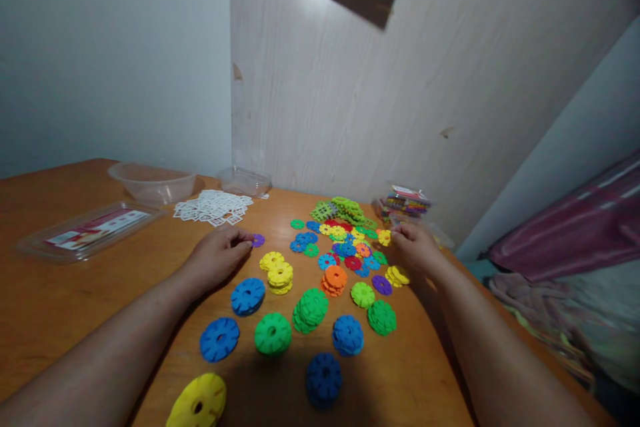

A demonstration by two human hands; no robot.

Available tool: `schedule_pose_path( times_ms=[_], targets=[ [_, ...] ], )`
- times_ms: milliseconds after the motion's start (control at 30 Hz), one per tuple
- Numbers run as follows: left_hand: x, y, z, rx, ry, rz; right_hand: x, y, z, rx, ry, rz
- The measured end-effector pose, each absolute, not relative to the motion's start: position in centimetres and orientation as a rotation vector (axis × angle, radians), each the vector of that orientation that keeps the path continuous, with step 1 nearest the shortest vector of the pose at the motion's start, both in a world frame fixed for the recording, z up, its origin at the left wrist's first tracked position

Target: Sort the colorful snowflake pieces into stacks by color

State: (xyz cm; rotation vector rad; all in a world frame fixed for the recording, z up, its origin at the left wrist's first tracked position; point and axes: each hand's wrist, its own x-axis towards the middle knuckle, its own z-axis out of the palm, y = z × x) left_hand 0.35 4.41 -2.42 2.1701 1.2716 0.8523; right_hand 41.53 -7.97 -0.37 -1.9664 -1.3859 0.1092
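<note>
My left hand rests at the left of the discs, its fingers closed on the edge of a purple notched disc. Across the table, my right hand pinches a yellow notched disc beside the mixed pile. Between my arms stand stacks of plastic discs sorted by colour: yellow, orange, green and blue. A purple disc and a yellow stack lie just below my right hand.
White square pieces lie heaped behind my left hand, near a clear bowl and a clear tray. A labelled plastic lid is at the left. Green lattice pieces and a packed box stand by the wall.
</note>
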Motion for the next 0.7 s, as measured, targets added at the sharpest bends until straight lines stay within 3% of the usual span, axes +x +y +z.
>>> schedule_pose_path(
  times_ms=[167,300,500,700],
  targets=[
    [0.5,4.1,-2.0,2.143,1.281,0.841,42.2,-10.9,1.0,-1.822,-1.215,0.698],
    [0.5,4.2,-2.0,2.136,1.289,0.847,43.2,-12.4,0.8,-1.837,-1.156,0.890],
    [0.5,4.1,-2.0,2.125,1.279,0.866,43.3,-12.5,0.5,-1.853,-1.193,0.996],
    [0.5,4.2,-1.9,2.142,1.281,0.858,42.5,-12.5,1.5,-1.907,-1.134,0.685]
  ],
)
